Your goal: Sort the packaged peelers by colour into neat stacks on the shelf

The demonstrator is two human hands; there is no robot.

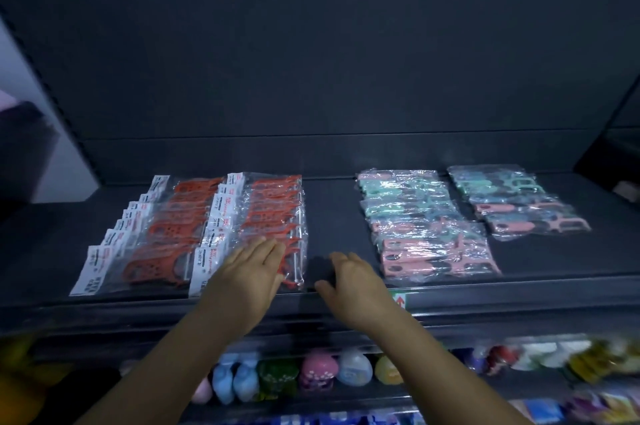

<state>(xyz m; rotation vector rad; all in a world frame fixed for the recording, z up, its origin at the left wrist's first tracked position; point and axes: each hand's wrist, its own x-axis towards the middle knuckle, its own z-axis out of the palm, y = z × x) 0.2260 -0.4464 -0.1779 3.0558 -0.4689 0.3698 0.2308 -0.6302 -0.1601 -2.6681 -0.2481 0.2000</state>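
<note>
Here, near the shelf's [332, 213] left front corner lie two rows of red packaged peelers [162, 234]. My left hand [249, 272] rests flat, fingers straight, on the right row [273, 217]. My right hand [353, 279] hovers loosely curled at the front edge, holding nothing. The mixed teal-and-pink packs [426, 227] lie toward the right.

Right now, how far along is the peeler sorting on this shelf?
Done: the two red rows on the left hold one colour each. In hand: the left hand rests flat on the right red row, apparently squaring it; the right hand touches only the bare shelf. Left: the two right stacks each mix teal and pink packs.
</note>
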